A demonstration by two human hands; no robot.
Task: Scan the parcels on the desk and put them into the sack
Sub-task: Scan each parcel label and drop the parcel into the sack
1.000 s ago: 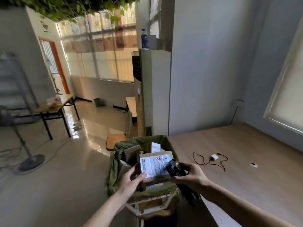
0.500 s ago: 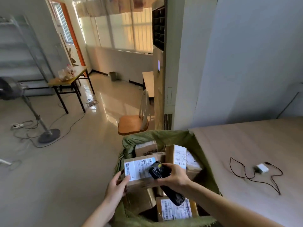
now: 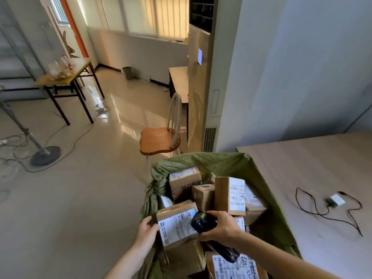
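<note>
A green sack [image 3: 225,162] stands open against the left edge of the wooden desk [image 3: 314,170], holding several labelled cardboard parcels [image 3: 229,194]. Over its near left side my left hand [image 3: 148,231] holds the left end of a small brown parcel with a white label [image 3: 175,224]. My right hand [image 3: 223,226] grips a black handheld scanner [image 3: 201,221], its head resting against the parcel's right end. The scanner's handle points down toward me, above another labelled parcel [image 3: 237,266].
A white charger with a black cable [image 3: 336,200] lies on the desk at right. A wooden chair [image 3: 161,137] stands behind the sack beside a tall air conditioner [image 3: 203,81]. A fan stand [image 3: 45,155] and loose cables sit on the floor at left.
The view has tilted down and closer to the sack. The parcel between my hands has sunk lower into the sack's left side, with the scanner still against it.
</note>
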